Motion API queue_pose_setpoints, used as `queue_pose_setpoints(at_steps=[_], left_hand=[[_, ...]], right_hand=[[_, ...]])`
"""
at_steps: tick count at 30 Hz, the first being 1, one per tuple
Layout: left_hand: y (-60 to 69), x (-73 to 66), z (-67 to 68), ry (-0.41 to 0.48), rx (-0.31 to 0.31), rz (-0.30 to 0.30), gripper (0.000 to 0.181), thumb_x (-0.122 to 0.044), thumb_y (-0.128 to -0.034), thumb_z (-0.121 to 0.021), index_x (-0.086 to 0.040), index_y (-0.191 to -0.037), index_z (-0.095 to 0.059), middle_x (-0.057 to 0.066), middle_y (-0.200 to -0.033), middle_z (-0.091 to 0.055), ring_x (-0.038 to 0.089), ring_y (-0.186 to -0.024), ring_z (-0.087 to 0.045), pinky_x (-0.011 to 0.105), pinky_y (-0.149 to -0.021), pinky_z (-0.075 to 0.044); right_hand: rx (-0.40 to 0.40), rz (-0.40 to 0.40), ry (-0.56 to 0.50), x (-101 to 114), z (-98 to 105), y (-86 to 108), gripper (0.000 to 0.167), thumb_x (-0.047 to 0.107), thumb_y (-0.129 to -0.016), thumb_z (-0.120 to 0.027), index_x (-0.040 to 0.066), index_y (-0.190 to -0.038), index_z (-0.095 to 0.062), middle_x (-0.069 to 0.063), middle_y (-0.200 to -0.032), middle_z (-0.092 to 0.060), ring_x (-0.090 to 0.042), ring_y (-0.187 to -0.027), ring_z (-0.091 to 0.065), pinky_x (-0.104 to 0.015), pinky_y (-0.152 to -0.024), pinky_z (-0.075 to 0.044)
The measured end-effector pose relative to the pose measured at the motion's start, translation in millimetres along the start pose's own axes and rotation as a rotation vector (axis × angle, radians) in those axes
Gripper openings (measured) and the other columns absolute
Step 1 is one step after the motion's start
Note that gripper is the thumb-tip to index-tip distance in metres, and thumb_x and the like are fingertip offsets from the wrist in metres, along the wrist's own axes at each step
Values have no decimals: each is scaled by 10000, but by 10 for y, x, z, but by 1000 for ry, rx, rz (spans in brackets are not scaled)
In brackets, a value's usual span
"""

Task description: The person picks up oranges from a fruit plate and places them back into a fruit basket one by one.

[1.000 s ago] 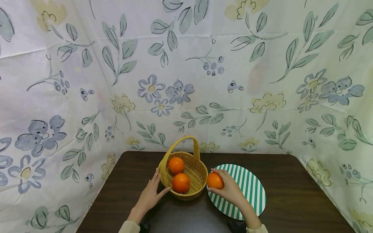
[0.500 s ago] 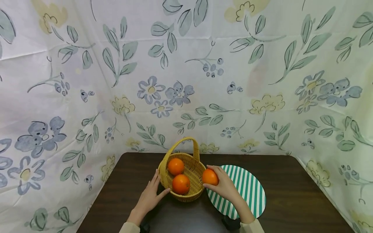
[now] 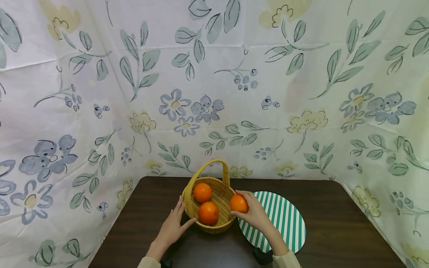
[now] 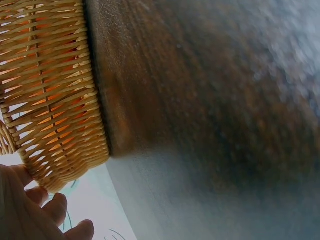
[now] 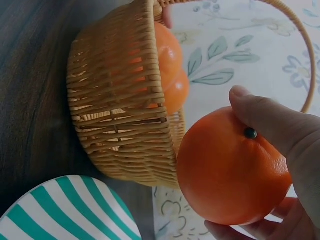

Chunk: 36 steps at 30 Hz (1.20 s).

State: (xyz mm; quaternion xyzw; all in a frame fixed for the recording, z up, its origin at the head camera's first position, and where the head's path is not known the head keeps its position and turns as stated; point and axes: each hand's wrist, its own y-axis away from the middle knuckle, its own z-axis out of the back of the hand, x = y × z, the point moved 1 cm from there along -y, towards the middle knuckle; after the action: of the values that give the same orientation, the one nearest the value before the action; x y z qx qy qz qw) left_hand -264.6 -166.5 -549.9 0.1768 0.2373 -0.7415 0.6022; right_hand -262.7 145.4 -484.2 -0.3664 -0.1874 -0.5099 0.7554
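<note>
A yellow wicker basket [image 3: 219, 193] with an arched handle stands on the table, two oranges inside it, one orange [image 3: 202, 192] behind the other orange [image 3: 208, 213]. My left hand [image 3: 172, 225] rests against the basket's left side, fingers extended; in the left wrist view its fingertips [image 4: 57, 205] lie by the woven wall. My right hand [image 3: 256, 214] grips a third orange [image 3: 238, 203] at the basket's right rim. Seen from the right wrist, this orange [image 5: 230, 167] sits between thumb and fingers, its dark stem spot showing, just outside the basket's rim.
A round mat with green and white stripes [image 3: 285, 219] lies right of the basket, partly under the right forearm. The dark wooden table [image 3: 335, 223] ends at a floral cloth [image 3: 251, 93] hanging behind and at both sides.
My right hand has carried its orange left and slightly upward, from over the striped mat to the basket's right rim. The left hand has stayed by the basket.
</note>
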Motion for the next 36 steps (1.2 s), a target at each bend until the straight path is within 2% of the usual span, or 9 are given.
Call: queue_pose_setpoints(at_steps=[5, 11, 17, 27, 36], left_hand=[[14, -3, 3, -1, 3, 4, 864, -633, -828, -522, -191, -1496, -198, -27, -1564, -9, 414, -1343, -279, 597, -1062, -239], [21, 3, -17, -2, 9, 6, 852, -617, -838, -525, -184, -1496, -200, -20, -1565, -11, 421, -1343, -274, 611, -1055, -237], [-2, 12, -28, -4, 2, 0, 862, -626, -835, -519, -186, -1498, -186, -9, -1566, -16, 413, -1343, -280, 608, -1056, -236], [-11, 11, -17, -12, -1, -2, 873, -641, -827, -515, -201, -1500, -174, -6, -1567, -25, 407, -1344, -283, 601, -1067, -224], [-6, -4, -15, -11, -5, -5, 869, -624, -833, -524, -200, -1501, -165, -7, -1567, -28, 388, -1351, -281, 585, -1081, -212]], right_hand=[[9, 6, 1, -36, -35, -11, 708, 459, -711, -767, 161, -1307, -528, -59, -1259, -502, -204, -968, -562, -352, -730, -516], [16, 23, -6, -45, -70, -46, 664, 379, -718, -788, 224, -1306, -520, -54, -1249, -487, -196, -958, -553, -354, -726, -520], [32, 19, 0, -13, -80, -105, 669, 401, -721, -781, 254, -1315, -511, -46, -1243, -485, -198, -965, -553, -346, -719, -511], [50, 24, 38, 35, -87, -178, 716, 453, -715, -769, 163, -1318, -515, -60, -1230, -498, -198, -962, -548, -339, -721, -504], [47, 33, 37, 33, -111, -226, 688, 463, -729, -754, 216, -1320, -503, -65, -1236, -497, -196, -971, -547, -338, -723, -504]])
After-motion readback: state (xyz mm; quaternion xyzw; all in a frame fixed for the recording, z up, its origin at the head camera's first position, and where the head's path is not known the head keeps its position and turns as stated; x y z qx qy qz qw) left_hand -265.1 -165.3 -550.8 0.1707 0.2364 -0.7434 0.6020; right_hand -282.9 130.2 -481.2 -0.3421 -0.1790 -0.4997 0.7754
